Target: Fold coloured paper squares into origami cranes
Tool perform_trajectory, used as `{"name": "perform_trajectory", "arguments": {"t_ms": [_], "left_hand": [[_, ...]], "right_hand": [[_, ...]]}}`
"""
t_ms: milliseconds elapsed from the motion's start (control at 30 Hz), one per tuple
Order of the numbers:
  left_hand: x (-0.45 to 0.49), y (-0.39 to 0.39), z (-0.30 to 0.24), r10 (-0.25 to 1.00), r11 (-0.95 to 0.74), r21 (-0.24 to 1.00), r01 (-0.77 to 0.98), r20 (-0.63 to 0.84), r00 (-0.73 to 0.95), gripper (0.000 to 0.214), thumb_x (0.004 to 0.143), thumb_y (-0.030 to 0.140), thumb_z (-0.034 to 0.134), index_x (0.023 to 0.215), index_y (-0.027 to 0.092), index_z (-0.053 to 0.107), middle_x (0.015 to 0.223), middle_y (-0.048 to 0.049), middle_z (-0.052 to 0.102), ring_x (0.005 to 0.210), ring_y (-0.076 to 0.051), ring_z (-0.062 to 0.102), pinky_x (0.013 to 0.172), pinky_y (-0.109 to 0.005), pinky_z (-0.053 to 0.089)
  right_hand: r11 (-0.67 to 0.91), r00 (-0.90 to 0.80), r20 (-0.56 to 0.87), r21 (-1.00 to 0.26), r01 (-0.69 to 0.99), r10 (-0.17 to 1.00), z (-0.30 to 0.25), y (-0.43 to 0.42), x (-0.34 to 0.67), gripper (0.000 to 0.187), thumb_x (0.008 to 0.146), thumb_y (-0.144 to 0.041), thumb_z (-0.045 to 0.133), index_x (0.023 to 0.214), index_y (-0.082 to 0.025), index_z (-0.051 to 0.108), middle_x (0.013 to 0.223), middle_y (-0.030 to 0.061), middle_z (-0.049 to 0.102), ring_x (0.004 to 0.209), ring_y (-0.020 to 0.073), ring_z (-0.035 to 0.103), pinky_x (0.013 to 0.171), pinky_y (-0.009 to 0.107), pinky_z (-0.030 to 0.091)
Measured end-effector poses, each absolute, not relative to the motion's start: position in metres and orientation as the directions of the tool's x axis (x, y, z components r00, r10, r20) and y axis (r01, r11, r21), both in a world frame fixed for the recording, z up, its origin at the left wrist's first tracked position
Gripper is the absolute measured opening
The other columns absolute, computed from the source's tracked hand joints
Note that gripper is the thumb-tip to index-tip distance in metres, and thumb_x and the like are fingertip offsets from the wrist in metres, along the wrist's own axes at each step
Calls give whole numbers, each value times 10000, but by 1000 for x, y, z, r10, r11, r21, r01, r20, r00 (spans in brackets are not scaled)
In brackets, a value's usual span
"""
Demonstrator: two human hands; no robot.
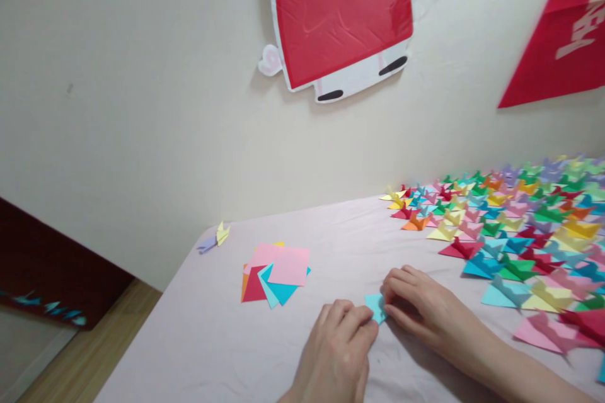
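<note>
Where a pale pinkish cloth [189, 352] is spread, the count runs: one small light-blue paper piece [375, 307], one bare left hand [336, 340], one bare right hand [420, 302], at least seven loose coloured paper squares [290, 266] in one overlapping pile, two folded paper figures, yellow and purple [221, 235], and dozens of multicoloured folded paper birds [517, 267].

Light-blue piece: plain, lying between the hands, outline partly covered by fingers. Hands at eight and three o'clock from it, half-curled, fingertips touching it; whether pinched, cannot tell.

Pile and figures: ten o'clock. Birds: two o'clock. Red-and-white cartoon cutout [345, 19]: twelve.
</note>
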State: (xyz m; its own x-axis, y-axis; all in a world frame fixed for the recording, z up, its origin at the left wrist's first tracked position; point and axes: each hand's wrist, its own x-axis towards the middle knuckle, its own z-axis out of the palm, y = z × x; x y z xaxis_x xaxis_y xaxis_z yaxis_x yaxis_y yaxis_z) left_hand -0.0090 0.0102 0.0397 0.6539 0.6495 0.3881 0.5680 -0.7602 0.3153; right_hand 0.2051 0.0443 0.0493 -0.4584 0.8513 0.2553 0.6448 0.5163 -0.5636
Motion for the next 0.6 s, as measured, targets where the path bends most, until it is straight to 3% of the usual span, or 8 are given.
{"name": "perform_trajectory", "arguments": {"t_ms": [167, 400, 600], "left_hand": [[-8, 11, 39, 639, -766, 238, 597, 380, 669, 302, 798, 23, 538, 1064, 155, 592, 1069, -70, 656, 921, -218, 529, 770, -355, 457], [-4, 11, 33, 563, -799, 104, 593, 475, 676, 192, 902, 66, 432, 971, 144, 593, 952, -75, 657, 819, -218, 520, 703, -357, 437], [2, 12, 29, 565, -782, 19, 623, 443, 696, 218, 943, 115, 442, 1110, 138, 579, 902, -69, 627, 817, -219, 535, 684, -352, 436]], "right_hand": [[496, -412, 282, -585, 641, 866, 39, 45, 202, 153, 871, -169, 550, 733, -234, 562, 774, 25, 635, 752, 213, 563, 731, 370, 453], [478, -403, 269, -617, 625, 875, 37, 46, 202, 151, 868, -169, 544, 731, -232, 550, 775, 26, 633, 763, 214, 557, 716, 370, 432], [467, -400, 259, -632, 618, 879, 38, 47, 201, 150, 854, -161, 554, 721, -230, 553, 764, 25, 633, 745, 212, 548, 710, 376, 431]]}}
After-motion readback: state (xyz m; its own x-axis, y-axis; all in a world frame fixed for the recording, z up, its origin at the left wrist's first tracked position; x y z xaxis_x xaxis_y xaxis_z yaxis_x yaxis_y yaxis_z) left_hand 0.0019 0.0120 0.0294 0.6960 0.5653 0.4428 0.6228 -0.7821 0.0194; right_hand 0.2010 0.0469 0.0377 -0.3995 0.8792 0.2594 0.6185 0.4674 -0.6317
